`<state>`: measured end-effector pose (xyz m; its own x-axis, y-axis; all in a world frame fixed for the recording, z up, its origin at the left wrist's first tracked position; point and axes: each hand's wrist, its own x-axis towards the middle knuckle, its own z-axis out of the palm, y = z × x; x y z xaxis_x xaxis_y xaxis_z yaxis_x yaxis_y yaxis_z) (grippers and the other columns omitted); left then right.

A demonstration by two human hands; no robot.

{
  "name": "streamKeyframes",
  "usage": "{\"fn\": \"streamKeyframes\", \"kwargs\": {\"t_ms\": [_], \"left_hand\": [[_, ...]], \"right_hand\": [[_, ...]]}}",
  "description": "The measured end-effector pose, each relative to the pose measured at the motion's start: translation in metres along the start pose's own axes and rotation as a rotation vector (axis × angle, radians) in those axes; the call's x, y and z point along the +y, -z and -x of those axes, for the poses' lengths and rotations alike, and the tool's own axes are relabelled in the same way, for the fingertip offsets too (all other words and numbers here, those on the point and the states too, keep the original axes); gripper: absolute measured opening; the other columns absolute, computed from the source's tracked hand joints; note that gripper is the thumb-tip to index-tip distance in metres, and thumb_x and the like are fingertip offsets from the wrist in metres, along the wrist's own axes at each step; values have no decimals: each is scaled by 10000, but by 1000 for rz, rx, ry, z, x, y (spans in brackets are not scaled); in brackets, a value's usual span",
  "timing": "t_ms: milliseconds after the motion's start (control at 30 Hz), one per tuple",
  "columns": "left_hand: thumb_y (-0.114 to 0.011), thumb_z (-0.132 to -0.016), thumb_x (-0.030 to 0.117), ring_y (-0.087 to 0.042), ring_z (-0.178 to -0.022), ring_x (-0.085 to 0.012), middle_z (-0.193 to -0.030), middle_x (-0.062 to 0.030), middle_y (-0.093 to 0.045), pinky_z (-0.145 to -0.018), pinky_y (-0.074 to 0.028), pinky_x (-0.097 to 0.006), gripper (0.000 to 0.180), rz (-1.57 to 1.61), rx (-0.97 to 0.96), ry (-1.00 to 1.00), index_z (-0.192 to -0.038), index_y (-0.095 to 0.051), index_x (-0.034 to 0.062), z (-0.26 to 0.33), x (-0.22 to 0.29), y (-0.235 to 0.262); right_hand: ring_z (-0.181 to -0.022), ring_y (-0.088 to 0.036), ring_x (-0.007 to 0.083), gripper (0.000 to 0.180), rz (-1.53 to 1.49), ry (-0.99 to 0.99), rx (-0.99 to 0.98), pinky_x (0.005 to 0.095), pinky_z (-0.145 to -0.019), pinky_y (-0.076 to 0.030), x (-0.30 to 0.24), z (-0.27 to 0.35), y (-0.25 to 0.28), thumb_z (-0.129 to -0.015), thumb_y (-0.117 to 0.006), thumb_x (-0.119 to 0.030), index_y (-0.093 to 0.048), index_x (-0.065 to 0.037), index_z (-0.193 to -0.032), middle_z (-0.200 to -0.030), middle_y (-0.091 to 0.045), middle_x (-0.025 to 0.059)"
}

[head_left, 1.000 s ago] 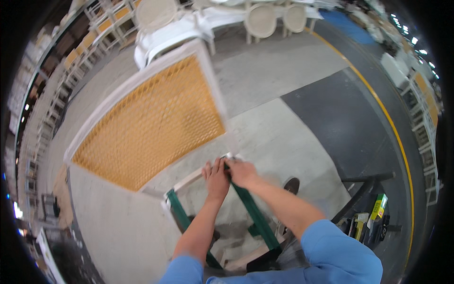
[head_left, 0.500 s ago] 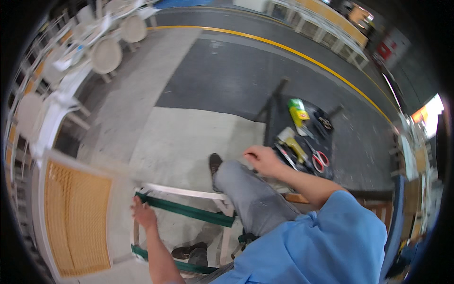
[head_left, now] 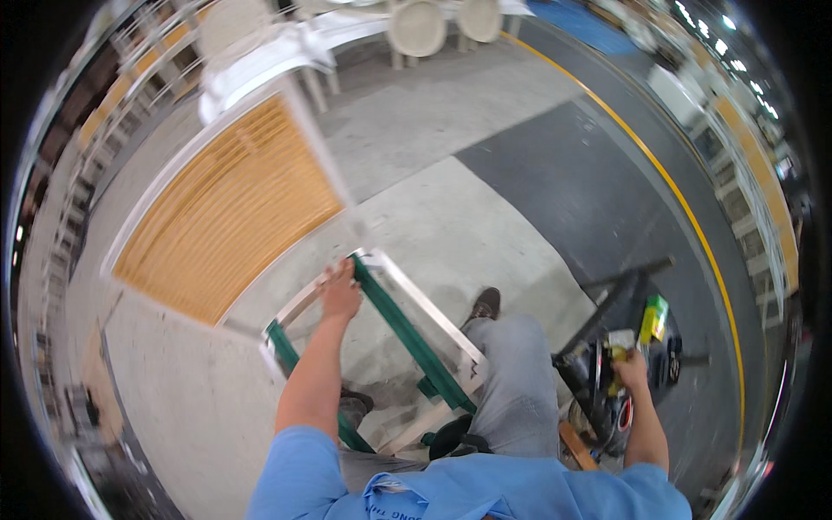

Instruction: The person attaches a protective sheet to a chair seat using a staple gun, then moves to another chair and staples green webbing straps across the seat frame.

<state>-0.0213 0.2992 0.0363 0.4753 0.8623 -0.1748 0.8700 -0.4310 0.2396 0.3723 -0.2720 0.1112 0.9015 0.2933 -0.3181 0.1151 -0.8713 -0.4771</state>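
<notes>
Change since earlier frame: view swung back toward woven panel; right hand moved from near knee to tool area at right; left hand kept on frame.

Head view, left hand (head_left: 340, 295): fingers closed over top corner of white wooden frame (head_left: 425, 303), gripping it; forearm extended straight from lower edge of picture.

Head view, frame position: directly under left hand and in front of knees; tilted, with far corner uppermost; green straps (head_left: 403, 325) stretched across it, one running from just beside left hand down toward right knee.

Head view, right hand (head_left: 631, 371): at far right, well apart from frame; fingers curled around small pale tool (head_left: 619, 343); exact grip not discernible because of blur.

Head view, tool area: dark tray (head_left: 607, 390) on black stand (head_left: 620, 286); yellow-green box (head_left: 653, 318) just beside right hand, on its far side.

Head view, woven panel (head_left: 227, 208): large, white-edged, orange-yellow weave; lying on floor beyond frame, to upper left of left hand; near corner close to frame's top corner, contact not discernible.

Head view, body: grey trouser leg (head_left: 516, 381) between frame and tool area; dark shoe (head_left: 485, 305) on concrete floor (head_left: 433, 208).

Head view, background: white chairs (head_left: 416, 26) at top; yellow floor line (head_left: 685, 208) curving along right.
</notes>
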Motion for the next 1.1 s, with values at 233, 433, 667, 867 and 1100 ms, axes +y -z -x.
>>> {"fn": "streamKeyframes", "kwargs": {"t_ms": [233,433,667,867,1100], "left_hand": [[-577,-1009,222,-213,-1577,-369,-1715,21,-264,-1239,-123,-689,656,122,32,5,-1622,-341,217,15,-5,-20],[-597,-997,205,-232,-1571,-371,-1706,18,-282,-1236,-118,-695,655,171,104,-13,-1610,-365,201,15,-5,-31],[-645,-960,207,-248,-1564,-367,-1679,12,-337,-1225,-112,-711,661,244,217,-4,-1581,-420,187,16,-17,-40],[-644,-954,203,-237,-1570,-363,-1677,13,-346,-1234,-87,-697,652,287,237,6,-1572,-440,173,15,-17,-43],[-633,-947,177,-225,-1576,-363,-1673,2,-355,-1237,-72,-693,640,328,245,9,-1562,-457,157,14,-18,-48]], "right_hand": [[-1144,-659,266,656,-206,439,-45,387,-1012,-502,-114,24,-7,-724,-698,21,-537,11,-1360,-1217,-684,136],[-604,-585,131,433,-411,447,-686,326,-525,-500,-336,60,-78,-924,-803,-319,-663,-9,-1191,-803,-629,21],[-534,-602,147,291,-304,340,-909,312,-465,-484,-484,85,-261,-1000,-705,-293,-647,-22,-1088,-894,-669,49],[-514,-600,154,335,-210,457,-758,304,-432,-480,-502,77,-331,-988,-718,-340,-639,-29,-1086,-891,-675,59],[-496,-589,162,337,-192,444,-701,315,-415,-471,-502,77,-352,-974,-740,-327,-626,-29,-1083,-862,-667,70]]}}
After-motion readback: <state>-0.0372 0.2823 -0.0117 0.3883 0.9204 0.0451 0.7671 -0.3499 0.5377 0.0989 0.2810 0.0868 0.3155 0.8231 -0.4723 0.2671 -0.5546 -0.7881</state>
